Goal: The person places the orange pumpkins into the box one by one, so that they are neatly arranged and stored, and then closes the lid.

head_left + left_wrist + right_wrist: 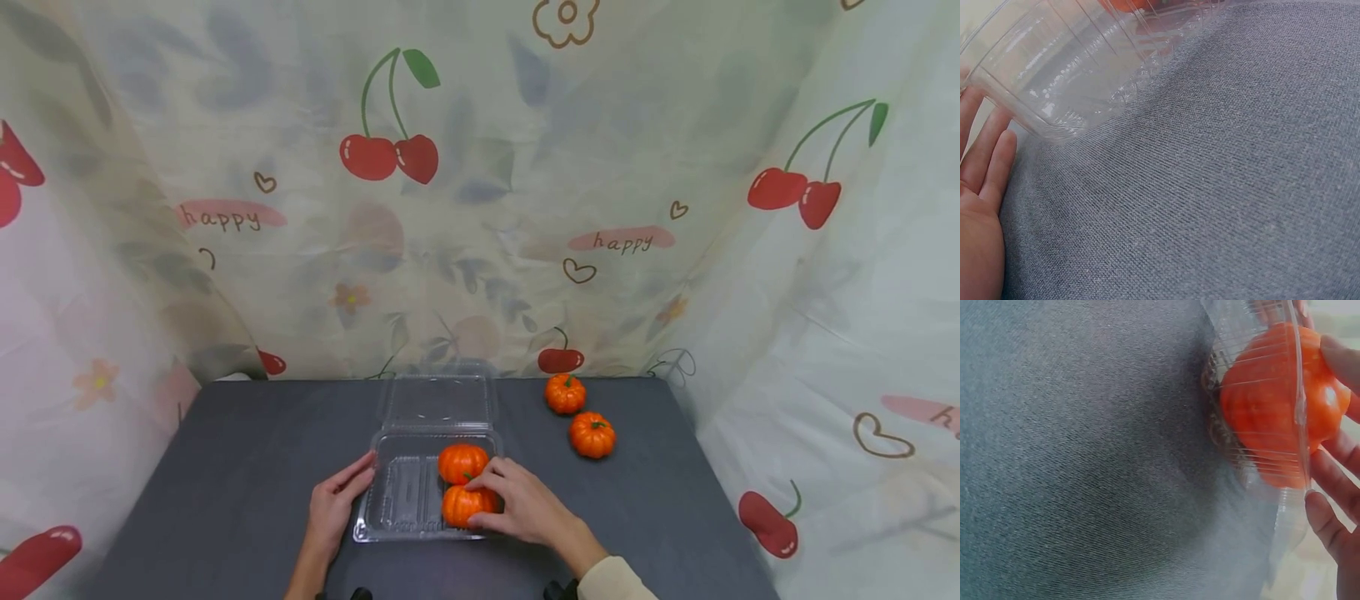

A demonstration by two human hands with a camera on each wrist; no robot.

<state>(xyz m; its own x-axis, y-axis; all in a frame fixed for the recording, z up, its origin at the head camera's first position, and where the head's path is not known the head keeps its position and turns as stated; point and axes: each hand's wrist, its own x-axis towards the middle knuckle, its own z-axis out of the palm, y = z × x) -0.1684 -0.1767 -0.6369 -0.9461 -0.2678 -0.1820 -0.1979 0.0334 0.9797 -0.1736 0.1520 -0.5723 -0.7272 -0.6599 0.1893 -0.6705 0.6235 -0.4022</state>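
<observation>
A clear plastic clamshell container (408, 492) lies with its lid (438, 402) folded back behind it. Two small orange pumpkins sit in its right half, the rear pumpkin (462, 463) touching the front pumpkin (468, 506). My right hand (525, 504) grips the front one, thumb on the near side and fingers over the top; in the right wrist view this pumpkin (1266, 394) shows through the ribbed wall. Along the container's left side, my left hand (335, 506) rests its fairly straight fingers (999, 159) against the wall.
Two more pumpkins stand on the dark grey tabletop (255, 467) to the right of the lid: one pumpkin (565, 393) near the back edge, the other pumpkin (592, 435) slightly nearer. A cherry-printed curtain (465, 275) encloses the table at the back and sides.
</observation>
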